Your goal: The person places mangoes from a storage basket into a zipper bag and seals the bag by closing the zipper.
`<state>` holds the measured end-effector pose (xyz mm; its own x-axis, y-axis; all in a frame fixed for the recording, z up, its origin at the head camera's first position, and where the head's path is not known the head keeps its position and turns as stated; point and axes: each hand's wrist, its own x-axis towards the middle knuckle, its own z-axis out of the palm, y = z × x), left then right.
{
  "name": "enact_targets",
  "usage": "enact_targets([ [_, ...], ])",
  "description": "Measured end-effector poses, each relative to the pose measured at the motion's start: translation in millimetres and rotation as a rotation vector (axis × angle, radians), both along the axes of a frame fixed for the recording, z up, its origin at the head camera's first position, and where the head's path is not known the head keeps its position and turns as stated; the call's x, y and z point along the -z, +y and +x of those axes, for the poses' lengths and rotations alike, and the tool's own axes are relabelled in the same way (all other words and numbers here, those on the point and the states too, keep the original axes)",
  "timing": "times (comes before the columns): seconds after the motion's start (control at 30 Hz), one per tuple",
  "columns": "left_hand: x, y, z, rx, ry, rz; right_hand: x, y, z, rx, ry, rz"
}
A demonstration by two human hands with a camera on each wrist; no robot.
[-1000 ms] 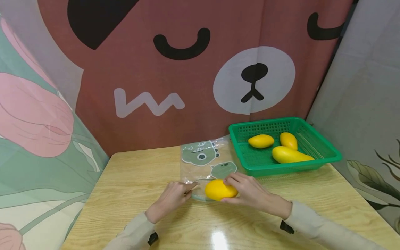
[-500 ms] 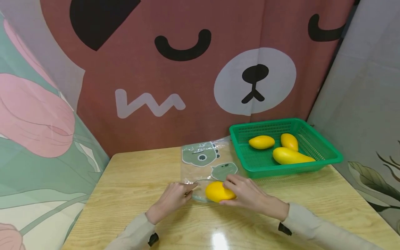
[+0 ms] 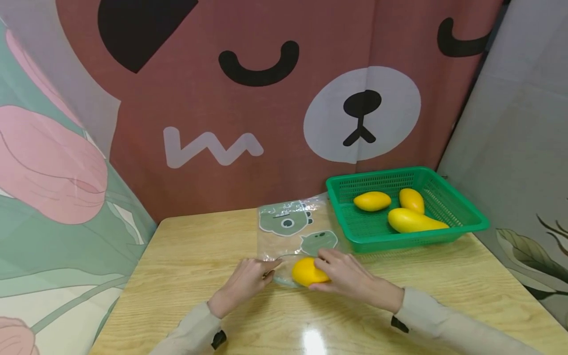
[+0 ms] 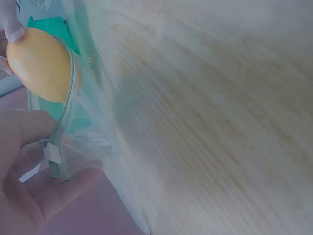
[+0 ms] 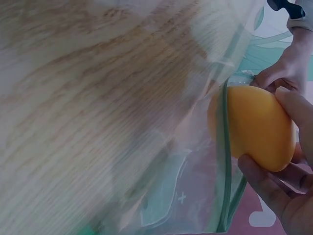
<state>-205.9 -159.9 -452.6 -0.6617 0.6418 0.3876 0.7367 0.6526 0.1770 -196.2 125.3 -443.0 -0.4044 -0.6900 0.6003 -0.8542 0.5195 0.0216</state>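
A clear zip bag (image 3: 289,228) with green cartoon prints lies on the table, its mouth toward me. My left hand (image 3: 246,277) pinches the left corner of that mouth; in the left wrist view a small white slider (image 4: 52,153) shows on the green zip strip beside the fingers. With thumb and fingers, my right hand (image 3: 348,277) grips a yellow mango (image 3: 306,271) at the opening. The right wrist view has the mango's far end (image 5: 213,117) behind the green strip, inside the bag, and its near part outside.
A green plastic basket (image 3: 399,242) stands at the table's back right, beside the bag, with three yellow mangoes (image 3: 372,201) in it. Behind the wooden table (image 3: 199,246) hangs a reddish-brown curtain (image 3: 266,182) with a bear print.
My right hand has shifted slightly left, and its fingers cover more of the mango. The left hand keeps its place on the bag's edge.
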Motion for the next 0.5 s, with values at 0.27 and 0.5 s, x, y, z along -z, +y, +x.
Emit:
enact_targets([
  [0.27, 1.7, 1.3, 3.2, -0.01, -0.026, -0.009, 2.5, -2.8, 2.2, 0.0, 0.003, 0.046],
  [0.5, 5.0, 1.7, 3.4, -0.015, -0.021, -0.023, 1.2, -4.7, 5.6, 0.022, 0.003, 0.089],
])
